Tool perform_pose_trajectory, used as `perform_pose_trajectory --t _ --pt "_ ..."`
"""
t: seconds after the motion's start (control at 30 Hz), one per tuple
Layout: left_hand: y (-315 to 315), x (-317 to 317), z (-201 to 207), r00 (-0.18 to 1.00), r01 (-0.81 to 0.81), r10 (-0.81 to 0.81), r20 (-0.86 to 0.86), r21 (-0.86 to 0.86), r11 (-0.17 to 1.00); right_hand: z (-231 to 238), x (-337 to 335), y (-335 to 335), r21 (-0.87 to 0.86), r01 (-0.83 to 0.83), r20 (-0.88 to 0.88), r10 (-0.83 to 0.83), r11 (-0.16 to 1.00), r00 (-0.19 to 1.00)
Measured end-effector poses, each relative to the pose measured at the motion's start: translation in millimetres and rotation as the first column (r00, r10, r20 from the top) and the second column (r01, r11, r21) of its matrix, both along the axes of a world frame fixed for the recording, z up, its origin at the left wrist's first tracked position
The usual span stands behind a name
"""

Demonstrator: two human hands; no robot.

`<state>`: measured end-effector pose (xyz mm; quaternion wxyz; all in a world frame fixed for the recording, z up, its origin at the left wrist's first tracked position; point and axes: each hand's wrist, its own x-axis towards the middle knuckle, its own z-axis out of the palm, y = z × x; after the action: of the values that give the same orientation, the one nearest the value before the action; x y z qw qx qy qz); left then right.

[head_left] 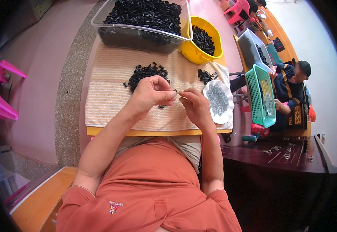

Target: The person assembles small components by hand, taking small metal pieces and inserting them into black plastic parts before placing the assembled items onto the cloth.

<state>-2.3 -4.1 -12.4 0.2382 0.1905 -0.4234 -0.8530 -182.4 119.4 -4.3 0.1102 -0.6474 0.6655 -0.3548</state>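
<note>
My left hand (150, 95) pinches a small black plastic piece (175, 91) between thumb and fingertips, above the striped cloth. Close on its right, the fingertips of my right hand (196, 108) are pressed together at the piece; whatever they hold is too small to make out. Behind my left hand lies a pile of small black pieces (142, 74), partly covered by that hand. Beside my right hand is a white wavy-edged plate (224, 119) with many tiny clear or silvery parts (217, 98). A smaller heap of black pieces (205, 76) sits just behind the plate.
At the table's far side stand a clear plastic bin (145, 36) and a yellow tub (197, 58), both holding black pieces. The striped towel (110, 92) covers the table. To the right, a person (288, 83) sits by a green basket (256, 100). A pink stool (2, 92) stands left.
</note>
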Motion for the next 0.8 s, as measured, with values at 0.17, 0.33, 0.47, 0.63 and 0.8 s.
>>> perform_pose_trajectory --t 0.17,0.33,0.47,0.63,0.8 --pt "-1 2 3 1.000 -0.013 0.013 -0.017 0.022 1.000 3 4 -9 0.172 0.060 -0.280 -0.009 0.983 0.960" --pt "-1 2 3 1.000 -0.013 0.013 -0.023 0.035 0.999 -5 -6 -16 0.283 0.040 -0.349 0.064 0.958 0.935" --pt "-2 1 2 1.000 -0.018 0.019 -0.015 0.029 0.999 -9 -7 -18 0.329 0.094 -0.380 0.040 0.940 0.924" --pt "-1 1 2 1.000 -0.029 0.029 -0.005 0.024 0.999 -10 -10 -13 0.204 0.131 -0.349 -0.053 0.970 0.936" --pt "-2 0 2 0.999 -0.044 0.044 0.006 0.034 0.998 -11 -20 -10 0.196 0.175 -0.418 -0.079 0.965 0.905"
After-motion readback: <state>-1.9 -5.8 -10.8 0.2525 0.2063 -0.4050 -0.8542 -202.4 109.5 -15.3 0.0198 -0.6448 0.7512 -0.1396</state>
